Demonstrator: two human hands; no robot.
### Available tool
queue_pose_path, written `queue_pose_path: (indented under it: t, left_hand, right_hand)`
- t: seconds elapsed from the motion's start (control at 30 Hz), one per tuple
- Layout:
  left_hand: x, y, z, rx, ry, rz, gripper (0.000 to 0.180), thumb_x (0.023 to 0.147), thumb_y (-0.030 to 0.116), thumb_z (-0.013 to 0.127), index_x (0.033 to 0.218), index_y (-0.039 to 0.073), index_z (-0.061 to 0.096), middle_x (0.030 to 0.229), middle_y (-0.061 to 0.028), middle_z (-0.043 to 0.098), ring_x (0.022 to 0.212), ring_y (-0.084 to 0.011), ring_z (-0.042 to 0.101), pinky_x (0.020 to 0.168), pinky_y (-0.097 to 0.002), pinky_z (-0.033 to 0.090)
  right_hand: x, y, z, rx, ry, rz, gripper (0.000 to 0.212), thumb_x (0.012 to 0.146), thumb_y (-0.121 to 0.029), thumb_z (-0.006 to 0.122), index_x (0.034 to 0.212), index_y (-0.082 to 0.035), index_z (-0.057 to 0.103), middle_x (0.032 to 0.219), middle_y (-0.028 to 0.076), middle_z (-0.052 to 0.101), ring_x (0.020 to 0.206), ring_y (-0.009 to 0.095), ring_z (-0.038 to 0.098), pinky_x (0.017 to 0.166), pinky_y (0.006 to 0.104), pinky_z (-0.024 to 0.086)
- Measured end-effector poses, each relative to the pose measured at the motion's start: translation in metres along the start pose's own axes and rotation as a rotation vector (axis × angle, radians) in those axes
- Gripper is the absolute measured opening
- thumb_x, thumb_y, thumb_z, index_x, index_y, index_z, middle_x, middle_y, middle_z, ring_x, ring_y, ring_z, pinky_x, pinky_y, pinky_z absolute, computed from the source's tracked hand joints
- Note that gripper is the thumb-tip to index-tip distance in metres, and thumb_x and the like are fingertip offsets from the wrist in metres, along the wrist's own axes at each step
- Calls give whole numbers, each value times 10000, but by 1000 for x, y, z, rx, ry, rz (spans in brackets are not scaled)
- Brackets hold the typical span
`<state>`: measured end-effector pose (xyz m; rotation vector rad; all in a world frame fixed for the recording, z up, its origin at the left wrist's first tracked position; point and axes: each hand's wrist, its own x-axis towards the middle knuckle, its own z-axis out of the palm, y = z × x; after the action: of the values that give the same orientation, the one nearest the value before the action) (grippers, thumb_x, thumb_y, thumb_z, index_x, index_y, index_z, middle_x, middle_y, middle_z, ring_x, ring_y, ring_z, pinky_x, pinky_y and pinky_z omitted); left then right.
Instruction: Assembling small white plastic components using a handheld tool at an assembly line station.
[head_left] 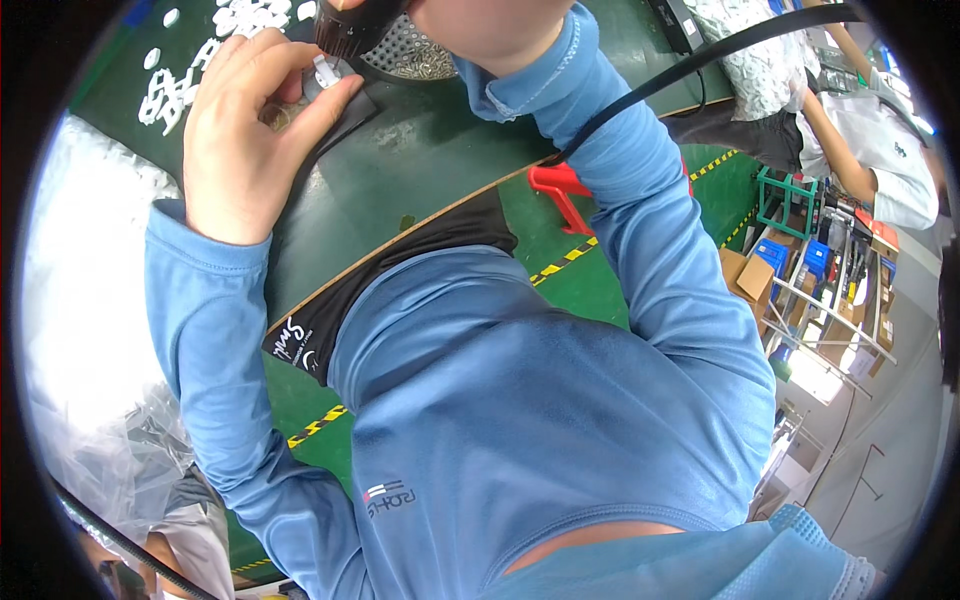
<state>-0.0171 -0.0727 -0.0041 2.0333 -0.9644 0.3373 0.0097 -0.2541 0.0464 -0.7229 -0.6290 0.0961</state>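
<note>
You have bare counter (425, 155) between your left hand (245, 130) and right sleeve (640, 190), open down to the near edge, where a hand could pass low. Farther in, the dark tool (352, 28) and perforated dish (390, 48) block the middle. White parts (250, 18) crowd the far left, plastic sheeting (95, 250) bulks beside your left sleeve (205, 310), and a black cable (690, 68) slants across your right one.

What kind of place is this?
Probably a workshop or small factory: lots of small white parts lie on a green table, yellow-and-black tape marks the floor, and boxes sit on shelves.
</note>
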Motion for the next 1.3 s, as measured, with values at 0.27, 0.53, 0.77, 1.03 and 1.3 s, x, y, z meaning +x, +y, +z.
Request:
queue_pose_path:
  t: [0.27, 0.53, 0.77, 1.03, 1.3]
  left_hand:
    - [1, -1, 1, 12, -2, 9, 261, 775, 135, 845, 881, 2, 647, 745, -80, 485, 707, -247, 485, 651, -374, 414]
    - [-1, -2, 1, 14, 8, -2, 260, 775, 142, 849, 887, 4, 658, 749, -79, 506, 707, -245, 499, 648, -376, 423]
    - [2, -3, 4, 27, 41, 43, 263, 763, 135, 853, 869, 12, 646, 742, -72, 497, 705, -246, 496, 649, -375, 426]
    - [1, 2, 1, 20, 0, -23, 258, 753, 119, 856, 884, 16, 660, 730, -65, 476, 697, -238, 485, 649, -374, 426]
    - [1, -1, 0, 24, -42, -4, 245, 792, 69, 852, 979, -8, 712, 742, -35, 482, 687, -155, 468, 606, -299, 395]
  right_hand:
    - [-11, 4, 25, -390, 119, 31, 459, 1020, -373, 626, 1126, 73, 608, 757, 125, 651, 627, 151, 623, 549, 244, 495]
    - [-1, -5, 30, 367, 266, 201, 520, 1016, -371, 611, 1317, 48, 543, 914, 186, 705, 746, 228, 709, 664, 289, 582]
    - [-12, 4, 11, -374, -68, -6, 994, 894, -895, 278, 1273, 7, 453, 755, 121, 570, 578, 164, 512, 545, 254, 429]
    - [-8, -8, 16, -416, 39, -123, 876, 920, -808, 441, 1179, 26, 510, 715, 123, 601, 525, 155, 525, 514, 248, 452]
    - [-10, -15, 4, -492, 81, -156, 667, 936, -590, 649, 1098, 52, 565, 660, 115, 608, 503, 128, 548, 476, 236, 433]
